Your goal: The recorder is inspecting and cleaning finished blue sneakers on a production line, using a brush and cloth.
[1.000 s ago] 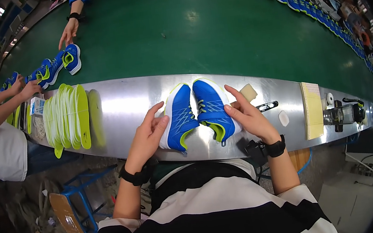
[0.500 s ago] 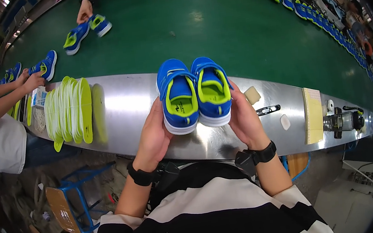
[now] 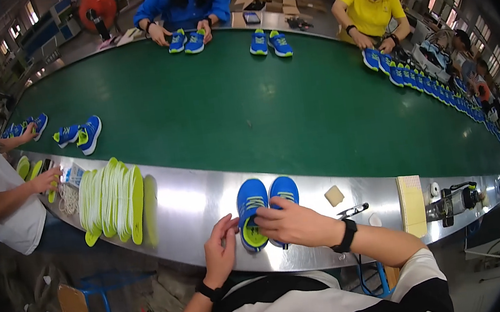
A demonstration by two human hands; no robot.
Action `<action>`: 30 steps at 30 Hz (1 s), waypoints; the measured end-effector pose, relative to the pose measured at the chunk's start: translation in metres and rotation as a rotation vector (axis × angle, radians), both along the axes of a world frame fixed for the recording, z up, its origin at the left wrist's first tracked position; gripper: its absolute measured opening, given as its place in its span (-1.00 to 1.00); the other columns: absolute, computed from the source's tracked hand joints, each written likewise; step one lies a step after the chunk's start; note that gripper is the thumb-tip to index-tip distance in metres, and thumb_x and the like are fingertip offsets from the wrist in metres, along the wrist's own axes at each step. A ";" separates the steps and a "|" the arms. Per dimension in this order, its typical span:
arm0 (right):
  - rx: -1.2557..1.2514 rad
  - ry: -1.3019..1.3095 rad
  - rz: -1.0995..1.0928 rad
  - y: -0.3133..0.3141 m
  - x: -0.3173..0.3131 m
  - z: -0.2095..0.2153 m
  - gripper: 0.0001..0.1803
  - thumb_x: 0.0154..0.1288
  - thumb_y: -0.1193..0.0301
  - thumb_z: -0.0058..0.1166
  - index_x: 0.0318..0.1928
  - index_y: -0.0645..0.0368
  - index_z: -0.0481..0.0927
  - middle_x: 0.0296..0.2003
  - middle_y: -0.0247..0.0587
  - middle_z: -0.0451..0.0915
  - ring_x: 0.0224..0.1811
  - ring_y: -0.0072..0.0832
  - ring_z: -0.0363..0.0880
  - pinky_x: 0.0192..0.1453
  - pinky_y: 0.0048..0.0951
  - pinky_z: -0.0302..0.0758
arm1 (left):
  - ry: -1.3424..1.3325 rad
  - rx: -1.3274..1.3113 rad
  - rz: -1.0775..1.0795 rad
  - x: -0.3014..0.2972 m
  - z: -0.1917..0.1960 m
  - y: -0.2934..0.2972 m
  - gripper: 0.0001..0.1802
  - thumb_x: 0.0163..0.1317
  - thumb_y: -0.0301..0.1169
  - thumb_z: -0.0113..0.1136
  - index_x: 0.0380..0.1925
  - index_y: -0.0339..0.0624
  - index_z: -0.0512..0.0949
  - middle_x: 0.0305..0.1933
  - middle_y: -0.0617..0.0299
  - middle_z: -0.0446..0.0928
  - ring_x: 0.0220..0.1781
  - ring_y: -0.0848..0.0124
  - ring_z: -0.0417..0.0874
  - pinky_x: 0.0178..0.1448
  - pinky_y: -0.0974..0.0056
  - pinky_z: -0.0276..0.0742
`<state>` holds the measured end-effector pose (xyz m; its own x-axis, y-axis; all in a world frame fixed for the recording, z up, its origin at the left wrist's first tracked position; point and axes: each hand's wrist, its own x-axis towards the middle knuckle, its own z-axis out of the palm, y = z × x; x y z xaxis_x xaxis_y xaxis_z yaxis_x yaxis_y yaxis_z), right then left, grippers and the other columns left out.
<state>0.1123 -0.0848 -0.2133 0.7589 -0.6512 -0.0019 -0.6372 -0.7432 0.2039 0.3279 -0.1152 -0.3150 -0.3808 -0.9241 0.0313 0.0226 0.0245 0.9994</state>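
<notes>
1. Since half a second ago, the right hand (image 3: pixel 295 222) has crossed from the outer side of the right shoe (image 3: pixel 284 189) to a place over the pair, and the left hand (image 3: pixel 220 256) has let go of the left shoe (image 3: pixel 250 209); the two shoes, earlier held up between both hands, are now down on the metal surface (image 3: pixel 197 234)
2. The left shoe is just to the right of the left hand, toe pointing away, its lime lining showing; the right shoe is close beside it, partly hidden beneath the right hand
3. The left hand is loosely curled, thumb and fingers apart, its fingertips right by the left shoe's outer side; whether they touch cannot be told
4. The right hand reaches across the right shoe, fingers bent towards the left shoe's opening; whether they are clamped on anything cannot be told
5. To the right of the right hand are a cream block (image 3: pixel 333 195), a black slim tool (image 3: pixel 353 210) and, farther off, a yellow pad (image 3: pixel 412 204)
6. Well to the left of the left hand, lime insoles (image 3: pixel 112 201) stand in a bundle
7. Far beyond both hands, across the green belt (image 3: pixel 213 110), a co-worker in blue (image 3: pixel 188 4) has both hands at another blue pair (image 3: pixel 194 43)
</notes>
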 end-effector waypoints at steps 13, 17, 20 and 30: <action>-0.272 -0.697 -0.605 -0.041 -0.077 0.028 -0.78 -0.18 0.31 0.26 -0.64 0.13 0.50 -0.66 -0.25 0.47 -0.54 -0.28 0.47 -0.31 -0.27 0.29 | -0.208 -0.393 0.257 0.021 -0.002 -0.001 -0.84 0.19 -0.64 0.08 -0.24 -0.29 0.54 -0.21 0.04 0.59 -0.27 0.25 0.62 -0.19 0.29 0.54; -0.589 -0.583 -1.003 -0.132 -0.217 0.068 -0.62 -0.02 0.09 0.25 -0.61 0.16 0.59 -0.61 -0.04 0.56 -0.47 -0.14 0.57 -0.32 -0.15 0.37 | -0.261 -0.537 0.173 0.010 0.002 0.005 -0.86 0.11 -0.64 0.11 -0.31 -0.28 0.57 -0.23 0.03 0.61 -0.30 0.19 0.62 -0.28 0.28 0.55; -0.726 -0.286 -1.426 -0.188 -0.287 0.152 -0.44 0.09 -0.15 0.18 -0.27 0.14 0.70 -0.36 -0.09 0.70 -0.28 -0.11 0.67 -0.19 -0.15 0.48 | -0.228 -0.565 0.214 0.009 -0.007 0.003 -0.84 0.08 -0.64 0.11 -0.31 -0.27 0.58 -0.24 0.04 0.61 -0.31 0.19 0.62 -0.30 0.29 0.56; -0.352 -1.506 -0.466 -0.118 -0.121 0.156 -0.63 0.46 0.17 -0.02 -0.36 0.22 0.50 -0.48 -0.50 0.38 -0.43 -0.73 0.26 -0.35 -0.63 0.20 | -0.277 -0.621 0.198 0.015 -0.006 0.003 -0.81 -0.03 -0.67 0.17 -0.36 -0.26 0.59 -0.34 0.08 0.62 -0.38 0.17 0.63 -0.31 0.24 0.58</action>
<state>-0.0082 -0.2027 -0.0569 -0.3207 -0.6211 0.7151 -0.5516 -0.4913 -0.6740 0.3427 -0.1121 -0.3205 -0.2774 -0.8194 0.5017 -0.2941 0.5695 0.7676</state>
